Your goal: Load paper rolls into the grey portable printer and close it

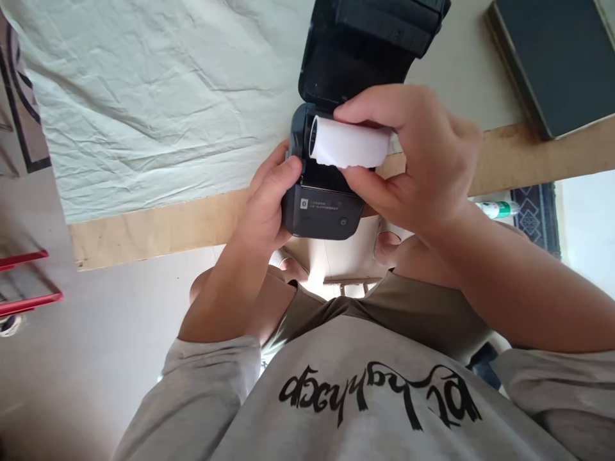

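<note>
A black portable label printer [321,211] has its hinged lid [358,61] swung up and back, away from me. My left hand [266,198] grips the printer's left side, thumb on the edge beside the paper bay. Between the thumb and fingers of my right hand [418,153] is a white paper roll [353,142], lying sideways over the open bay. The roll's hollow end faces left. Whether it touches the bay floor I cannot tell. A power button and small white print show on the printer's front.
A wrinkled pale cloth [158,109] covers the table's left part. The wooden table edge [158,224] runs below my hands. A dark flat box [557,57] lies at the upper right. A red metal frame [29,304] stands at the left, and a green-and-white tube [500,209] is at the right.
</note>
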`<action>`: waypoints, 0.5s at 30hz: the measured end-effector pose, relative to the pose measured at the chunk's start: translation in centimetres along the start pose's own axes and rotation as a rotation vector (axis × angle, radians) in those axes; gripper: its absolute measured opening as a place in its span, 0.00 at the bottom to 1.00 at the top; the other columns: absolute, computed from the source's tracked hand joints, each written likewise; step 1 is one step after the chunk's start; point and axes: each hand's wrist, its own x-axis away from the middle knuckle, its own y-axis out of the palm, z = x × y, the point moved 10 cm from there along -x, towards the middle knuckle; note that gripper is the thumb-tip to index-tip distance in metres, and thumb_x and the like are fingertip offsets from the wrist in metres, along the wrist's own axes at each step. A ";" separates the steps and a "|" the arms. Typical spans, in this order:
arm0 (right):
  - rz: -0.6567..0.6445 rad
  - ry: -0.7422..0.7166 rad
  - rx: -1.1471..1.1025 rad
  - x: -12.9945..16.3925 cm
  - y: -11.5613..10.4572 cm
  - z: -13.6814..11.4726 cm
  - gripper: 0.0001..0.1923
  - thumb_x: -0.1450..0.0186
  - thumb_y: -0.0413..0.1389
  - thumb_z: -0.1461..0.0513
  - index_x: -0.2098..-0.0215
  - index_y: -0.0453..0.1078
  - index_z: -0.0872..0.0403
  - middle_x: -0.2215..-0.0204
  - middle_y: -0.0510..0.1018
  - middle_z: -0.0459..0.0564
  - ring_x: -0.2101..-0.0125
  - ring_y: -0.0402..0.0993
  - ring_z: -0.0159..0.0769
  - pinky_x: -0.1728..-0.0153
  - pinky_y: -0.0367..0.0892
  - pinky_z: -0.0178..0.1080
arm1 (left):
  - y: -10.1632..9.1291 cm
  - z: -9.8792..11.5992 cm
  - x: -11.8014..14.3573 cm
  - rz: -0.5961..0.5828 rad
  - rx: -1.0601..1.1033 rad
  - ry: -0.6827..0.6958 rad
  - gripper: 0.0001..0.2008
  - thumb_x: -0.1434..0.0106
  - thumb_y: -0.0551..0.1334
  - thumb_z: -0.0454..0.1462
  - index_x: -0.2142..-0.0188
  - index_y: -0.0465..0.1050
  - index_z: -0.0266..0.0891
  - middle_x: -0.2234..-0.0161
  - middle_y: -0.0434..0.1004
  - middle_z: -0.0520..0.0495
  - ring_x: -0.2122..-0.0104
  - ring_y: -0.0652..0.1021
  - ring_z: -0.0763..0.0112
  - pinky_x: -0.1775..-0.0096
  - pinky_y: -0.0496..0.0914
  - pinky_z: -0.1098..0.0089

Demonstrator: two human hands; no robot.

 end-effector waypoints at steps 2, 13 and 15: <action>-0.020 0.042 0.099 0.0 0.4 0.5 0.16 0.40 0.57 0.66 0.54 0.68 0.47 0.56 0.80 0.41 0.57 0.79 0.35 0.62 0.74 0.36 | 0.2 0.1 0.1 -0.003 0.000 -0.009 0.19 0.35 0.58 0.50 0.54 0.72 0.39 0.63 0.77 0.45 0.57 0.79 0.64 0.61 0.71 0.66; -0.045 -0.073 0.056 0.7 0.2 -1.3 0.02 0.38 0.58 0.62 0.69 0.70 0.49 0.71 0.77 0.43 0.67 0.71 0.34 0.67 0.65 0.42 | 0.3 0.5 0.0 -0.028 -0.010 0.041 0.21 0.38 0.61 0.52 0.55 0.70 0.41 0.62 0.75 0.46 0.54 0.78 0.63 0.59 0.70 0.67; -0.071 -0.114 0.007 1.2 0.5 -1.6 0.01 0.38 0.59 0.61 0.68 0.71 0.48 0.72 0.77 0.42 0.68 0.70 0.34 0.66 0.65 0.42 | 0.7 0.9 0.0 -0.062 0.011 0.108 0.25 0.41 0.63 0.50 0.47 0.66 0.44 0.55 0.75 0.47 0.52 0.77 0.64 0.56 0.71 0.66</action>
